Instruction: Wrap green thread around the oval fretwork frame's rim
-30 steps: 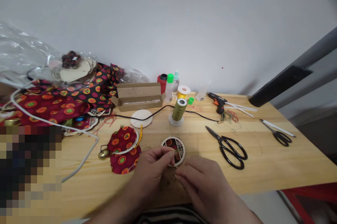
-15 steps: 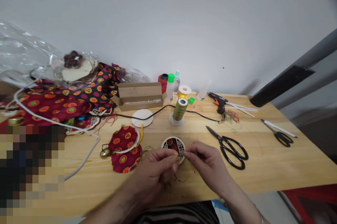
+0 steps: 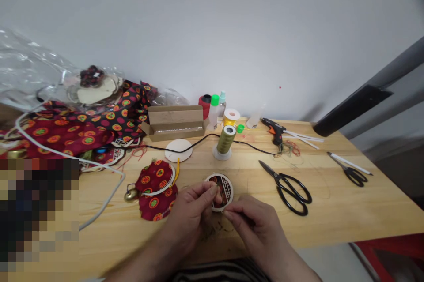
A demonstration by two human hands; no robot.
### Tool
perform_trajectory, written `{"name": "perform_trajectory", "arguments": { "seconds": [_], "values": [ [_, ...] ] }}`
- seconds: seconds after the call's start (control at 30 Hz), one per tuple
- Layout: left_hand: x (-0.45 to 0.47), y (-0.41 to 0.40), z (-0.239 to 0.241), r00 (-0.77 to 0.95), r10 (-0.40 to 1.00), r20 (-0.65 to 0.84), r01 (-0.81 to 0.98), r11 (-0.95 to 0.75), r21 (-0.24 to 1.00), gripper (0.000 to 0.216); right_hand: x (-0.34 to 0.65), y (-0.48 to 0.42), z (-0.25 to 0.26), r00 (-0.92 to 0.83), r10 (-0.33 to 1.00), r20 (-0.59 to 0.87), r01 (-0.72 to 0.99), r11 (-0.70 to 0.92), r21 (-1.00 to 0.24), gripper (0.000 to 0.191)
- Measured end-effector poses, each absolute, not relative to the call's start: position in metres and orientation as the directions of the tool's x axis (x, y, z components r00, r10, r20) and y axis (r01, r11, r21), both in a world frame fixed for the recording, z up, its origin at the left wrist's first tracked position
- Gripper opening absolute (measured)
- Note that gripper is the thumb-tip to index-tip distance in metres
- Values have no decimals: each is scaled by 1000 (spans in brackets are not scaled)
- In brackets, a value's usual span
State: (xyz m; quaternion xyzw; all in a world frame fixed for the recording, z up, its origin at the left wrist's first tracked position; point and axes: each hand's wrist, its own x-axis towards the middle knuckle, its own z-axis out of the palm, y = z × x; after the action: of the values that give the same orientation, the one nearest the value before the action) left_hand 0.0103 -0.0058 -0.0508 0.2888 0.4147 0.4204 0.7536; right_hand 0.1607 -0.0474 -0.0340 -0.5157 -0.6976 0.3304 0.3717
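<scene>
A round ornament (image 3: 227,187) with a pale openwork lattice rim and dark patterned fabric inside lies on the table, partly covered by my fingers. My left hand (image 3: 194,204) is over its left side, thumb and forefinger pinched together. At its lower right edge my right hand (image 3: 256,220) is also closed in a pinch. Whatever the fingertips hold is too fine to make out. Dark thread bits (image 3: 223,229) lie below, between the hands. Just beyond the ornament stands an olive thread spool (image 3: 226,141).
Large black scissors (image 3: 288,187) lie to the right, smaller scissors (image 3: 353,174) farther right. Red patterned fabric discs (image 3: 155,178) with a bell are at left. A cardboard box (image 3: 175,124), bottles (image 3: 214,112) and a glue gun (image 3: 274,131) stand or lie behind.
My hands have moved apart: the left slightly up and left, the right downward toward me. More of the ornament's lattice now shows between them. The ornament has stayed in place.
</scene>
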Motion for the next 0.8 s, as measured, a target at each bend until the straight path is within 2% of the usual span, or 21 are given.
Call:
{"name": "perform_trajectory", "arguments": {
  "seconds": [0.13,0.3,0.47,0.8],
  "values": [
    [10,-6,-52,257,884,-390,-341,460,820,22,161,-49,-34,-203,963,178,493,258,-831,13],
    [10,-7,-50,261,873,-411,-345,482,805,26,160,-48,-35,-173,977,125,504,196,-841,16],
    [11,-8,-47,248,884,-395,-354,463,813,24,158,-48,-33,-180,974,138,538,214,-815,15],
    [12,-9,-49,294,882,-367,-454,467,759,17,158,-48,-42,-183,983,-18,569,91,-817,19]
  ]
}}
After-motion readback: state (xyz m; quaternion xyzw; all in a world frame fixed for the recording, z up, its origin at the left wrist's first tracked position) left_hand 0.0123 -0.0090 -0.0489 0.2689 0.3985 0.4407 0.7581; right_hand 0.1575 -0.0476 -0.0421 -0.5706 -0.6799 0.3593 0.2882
